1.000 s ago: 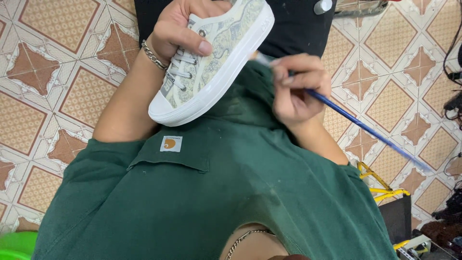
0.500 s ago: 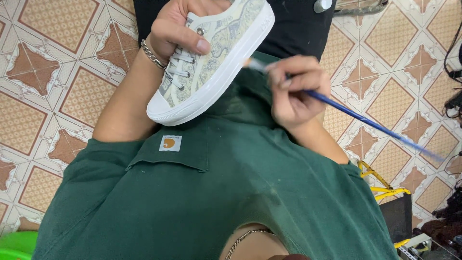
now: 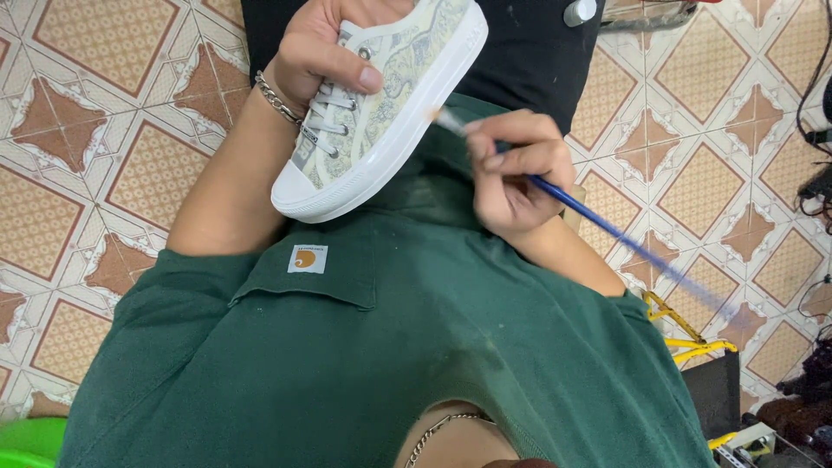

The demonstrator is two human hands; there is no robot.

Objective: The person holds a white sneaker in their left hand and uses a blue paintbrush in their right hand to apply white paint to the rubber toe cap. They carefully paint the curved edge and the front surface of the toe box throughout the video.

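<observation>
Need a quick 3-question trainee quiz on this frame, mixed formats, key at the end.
1. True or false: the left hand holds the sneaker with its toe towards the person's chest.
2. What does the right hand hold? A) scissors B) blue-handled brush C) cloth
3. Fill in: the brush tip is at the sneaker's white ____.

Key: 1 true; 2 B; 3 sole
</observation>
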